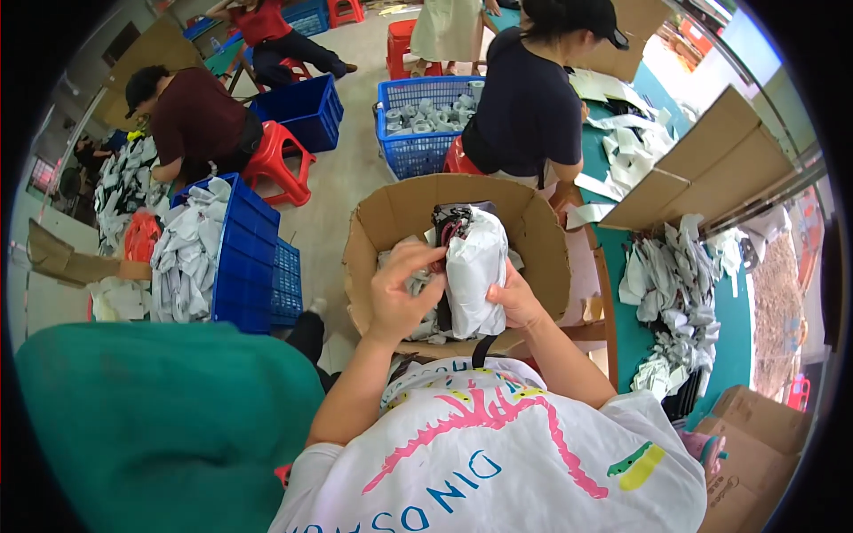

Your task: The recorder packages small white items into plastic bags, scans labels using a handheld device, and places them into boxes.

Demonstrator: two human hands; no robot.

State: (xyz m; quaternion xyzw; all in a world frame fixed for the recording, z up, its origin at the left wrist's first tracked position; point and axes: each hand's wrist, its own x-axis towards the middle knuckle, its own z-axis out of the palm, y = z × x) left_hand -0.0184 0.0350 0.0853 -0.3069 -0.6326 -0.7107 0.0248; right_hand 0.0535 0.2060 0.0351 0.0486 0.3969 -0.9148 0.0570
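I hold a white plastic bag (pixel 475 266) with a dark item (pixel 451 222) sticking out of its top, over an open cardboard box (pixel 542 240). My right hand (pixel 515 300) grips the bag's lower right side. My left hand (pixel 402 289) is closed on the bag's left edge, fingers at its opening. The box holds several more white-wrapped pieces (pixel 418 282) beneath the bag.
A blue crate (pixel 233 266) full of white bags stands left of the box. A person in a dark shirt (pixel 524 98) sits just beyond it, by a blue basket (pixel 418 142). A green table (pixel 737 338) with white bags lies right. A red stool (pixel 280 160) stands farther left.
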